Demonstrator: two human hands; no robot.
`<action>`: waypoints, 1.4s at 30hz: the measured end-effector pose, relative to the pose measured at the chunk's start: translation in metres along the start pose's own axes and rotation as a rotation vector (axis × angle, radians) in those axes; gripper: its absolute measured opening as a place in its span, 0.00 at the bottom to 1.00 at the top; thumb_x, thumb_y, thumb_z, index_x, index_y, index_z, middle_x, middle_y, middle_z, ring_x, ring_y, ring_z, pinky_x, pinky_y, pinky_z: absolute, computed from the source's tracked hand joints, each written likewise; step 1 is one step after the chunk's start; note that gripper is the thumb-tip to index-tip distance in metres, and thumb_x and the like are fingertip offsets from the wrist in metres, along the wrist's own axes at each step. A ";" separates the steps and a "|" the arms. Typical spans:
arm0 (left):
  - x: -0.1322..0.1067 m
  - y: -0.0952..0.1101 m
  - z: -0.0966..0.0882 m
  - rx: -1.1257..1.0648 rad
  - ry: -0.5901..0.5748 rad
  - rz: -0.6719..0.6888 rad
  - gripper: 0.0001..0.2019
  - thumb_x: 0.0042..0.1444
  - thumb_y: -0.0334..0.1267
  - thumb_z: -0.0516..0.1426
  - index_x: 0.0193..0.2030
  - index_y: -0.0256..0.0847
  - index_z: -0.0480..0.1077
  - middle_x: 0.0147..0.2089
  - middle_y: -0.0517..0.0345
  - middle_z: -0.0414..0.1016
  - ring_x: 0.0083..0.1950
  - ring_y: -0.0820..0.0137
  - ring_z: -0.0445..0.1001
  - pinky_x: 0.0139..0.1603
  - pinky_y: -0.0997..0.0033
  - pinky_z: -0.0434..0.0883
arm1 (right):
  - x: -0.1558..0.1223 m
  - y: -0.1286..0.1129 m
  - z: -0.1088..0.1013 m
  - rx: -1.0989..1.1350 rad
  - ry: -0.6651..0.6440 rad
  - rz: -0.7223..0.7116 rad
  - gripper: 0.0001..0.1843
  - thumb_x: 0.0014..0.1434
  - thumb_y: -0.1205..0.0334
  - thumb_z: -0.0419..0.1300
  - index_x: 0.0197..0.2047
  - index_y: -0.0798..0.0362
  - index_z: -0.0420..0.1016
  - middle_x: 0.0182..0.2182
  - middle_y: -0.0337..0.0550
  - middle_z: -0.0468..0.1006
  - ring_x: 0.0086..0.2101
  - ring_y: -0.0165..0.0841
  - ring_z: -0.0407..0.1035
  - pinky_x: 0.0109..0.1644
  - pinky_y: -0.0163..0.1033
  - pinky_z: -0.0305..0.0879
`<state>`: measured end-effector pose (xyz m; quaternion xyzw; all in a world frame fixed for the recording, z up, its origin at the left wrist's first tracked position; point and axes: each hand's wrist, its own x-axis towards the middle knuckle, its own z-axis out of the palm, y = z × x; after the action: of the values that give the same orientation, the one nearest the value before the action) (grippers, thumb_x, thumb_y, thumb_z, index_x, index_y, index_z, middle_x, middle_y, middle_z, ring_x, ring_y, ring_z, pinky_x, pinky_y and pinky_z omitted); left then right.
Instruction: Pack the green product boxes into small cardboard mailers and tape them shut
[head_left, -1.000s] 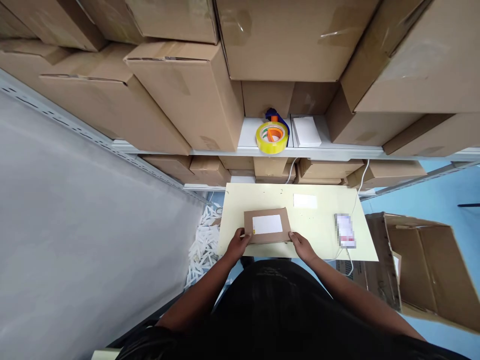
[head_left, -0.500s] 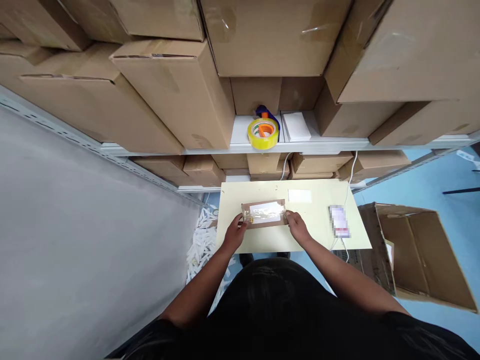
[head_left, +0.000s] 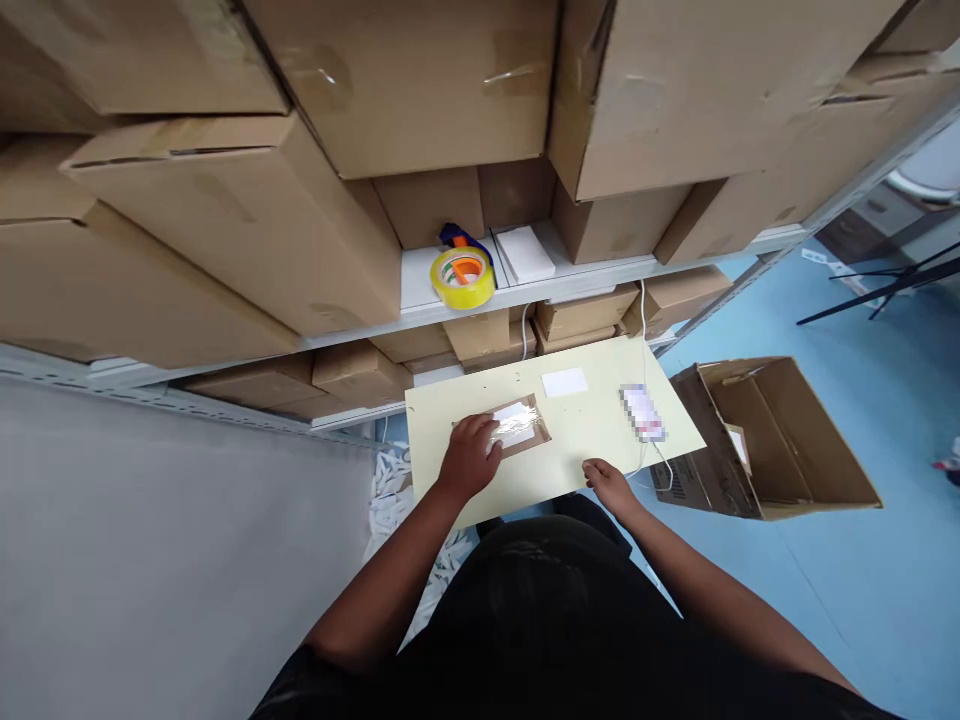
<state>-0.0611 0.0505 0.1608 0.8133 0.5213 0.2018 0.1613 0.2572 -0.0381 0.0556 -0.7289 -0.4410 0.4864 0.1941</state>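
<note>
A flat brown cardboard package (head_left: 534, 420) lies slanted on the pale yellow table (head_left: 592, 440). Its top bears a white label under shiny clear tape. My left hand (head_left: 469, 458) rests over the package's left end, fingers stretched out and thumb apart, hiding that end. Away from the package, by the table's front edge, my right hand (head_left: 607, 484) has its fingers curled closed with nothing visible in them. Behind the package is a white slip of paper (head_left: 565, 382). A phone with a blurred screen (head_left: 643, 413) lies to the right, with white cables beside it.
On the shelf (head_left: 420, 318) above the table sit a tape dispenser with a yellow roll (head_left: 444, 297) and a white paper stack (head_left: 527, 253), among stacked cardboard boxes (head_left: 420, 90). An open carton (head_left: 817, 440) stands right on the blue floor. White scraps (head_left: 390, 505) cover the floor left.
My right hand has let go of the package's right end and moved right, toward the table's front edge. My left hand has shifted from the left edge onto the package top. The view has turned right.
</note>
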 end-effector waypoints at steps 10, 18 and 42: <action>0.140 0.086 0.092 0.289 -0.512 0.092 0.11 0.65 0.40 0.55 0.46 0.38 0.75 0.48 0.46 0.77 0.55 0.55 0.72 0.58 0.53 0.67 | 0.046 0.018 -0.052 -0.034 -0.182 0.016 0.18 0.61 0.49 0.57 0.45 0.51 0.80 0.37 0.44 0.82 0.39 0.39 0.76 0.47 0.41 0.68; 0.235 0.091 0.189 0.369 -0.686 -0.011 0.13 0.64 0.37 0.54 0.50 0.37 0.75 0.53 0.43 0.76 0.55 0.55 0.72 0.51 0.58 0.70 | 0.085 0.008 -0.106 -0.059 -0.342 -0.009 0.18 0.63 0.51 0.56 0.47 0.51 0.80 0.37 0.45 0.82 0.37 0.38 0.75 0.43 0.39 0.67; 0.275 0.060 0.237 0.324 -0.761 0.079 0.09 0.64 0.33 0.56 0.50 0.39 0.74 0.56 0.44 0.71 0.60 0.55 0.67 0.57 0.57 0.70 | 0.120 0.023 -0.113 -0.018 -0.398 0.087 0.15 0.63 0.53 0.55 0.44 0.50 0.80 0.37 0.45 0.82 0.37 0.37 0.75 0.42 0.39 0.66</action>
<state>0.2061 0.2651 0.0278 0.8641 0.4178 -0.1919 0.2047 0.3836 0.0661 0.0262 -0.6386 -0.4431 0.6246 0.0755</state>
